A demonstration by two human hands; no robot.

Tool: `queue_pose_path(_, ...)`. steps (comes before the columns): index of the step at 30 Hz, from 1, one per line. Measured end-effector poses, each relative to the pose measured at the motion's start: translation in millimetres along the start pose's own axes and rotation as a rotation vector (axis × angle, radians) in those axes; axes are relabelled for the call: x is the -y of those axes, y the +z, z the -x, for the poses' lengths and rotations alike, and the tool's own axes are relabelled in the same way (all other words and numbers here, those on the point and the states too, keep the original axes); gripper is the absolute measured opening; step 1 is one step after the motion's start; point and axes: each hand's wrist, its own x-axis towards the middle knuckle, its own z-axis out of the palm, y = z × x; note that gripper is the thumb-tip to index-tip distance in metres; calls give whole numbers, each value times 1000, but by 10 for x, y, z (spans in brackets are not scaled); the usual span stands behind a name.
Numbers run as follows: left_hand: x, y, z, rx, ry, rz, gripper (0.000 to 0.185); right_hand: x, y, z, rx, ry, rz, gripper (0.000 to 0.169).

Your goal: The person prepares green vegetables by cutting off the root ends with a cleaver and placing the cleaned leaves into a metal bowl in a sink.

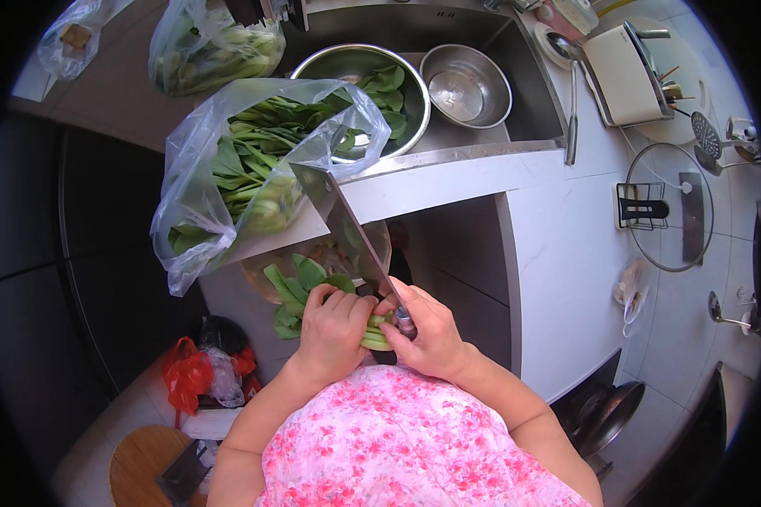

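Observation:
My left hand is closed around a bunch of leafy bok choy, its leaves pointing to the left. In my right hand is the handle of a wide-bladed kitchen cleaver, the blade slanting up and away. The pale stem end of the bok choy lies between both hands, close to the cleaver's handle. Beyond them, a clear plastic bag full of bok choy rests on the counter edge. Its mouth overlaps a large steel bowl with green leaves inside.
A smaller steel bowl sits in the sink. Another bag of greens lies at the upper left. Below the counter's edge, a round container is partly hidden by my hands. A steel ladle lies right of the sink.

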Motion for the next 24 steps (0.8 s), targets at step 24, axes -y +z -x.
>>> queue_pose_path(24,798,261,440,219,-817,1226,11,-292,-325,228,-67,221,36,27)
